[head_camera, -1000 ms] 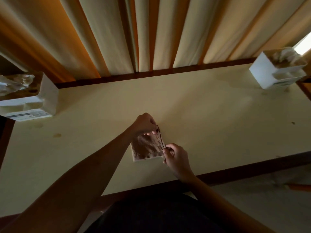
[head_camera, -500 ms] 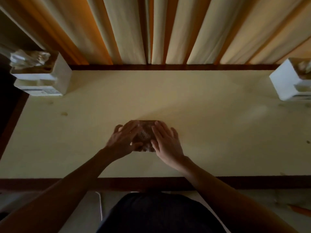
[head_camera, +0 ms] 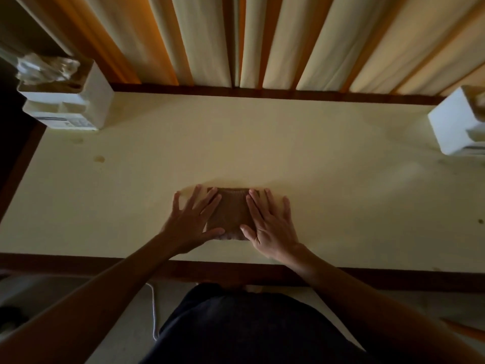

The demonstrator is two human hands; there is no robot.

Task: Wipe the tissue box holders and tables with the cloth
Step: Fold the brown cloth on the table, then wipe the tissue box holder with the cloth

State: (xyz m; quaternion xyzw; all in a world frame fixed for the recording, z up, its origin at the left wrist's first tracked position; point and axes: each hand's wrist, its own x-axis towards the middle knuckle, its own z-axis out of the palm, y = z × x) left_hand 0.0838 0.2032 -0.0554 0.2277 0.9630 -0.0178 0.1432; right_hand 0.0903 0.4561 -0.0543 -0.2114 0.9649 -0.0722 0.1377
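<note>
Cloth, folded, near-centre on your table.
Your left hand and right hand press it, fingers spread flat.

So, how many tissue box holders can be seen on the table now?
2. One white tissue box holder stands at the table's far left corner; the other holder stands at the far right, partly cut off by the picture's edge.

Brown cloth on a pale cream table edged dark brown; both tissue box holders white; curtains striped cream and orange.
</note>
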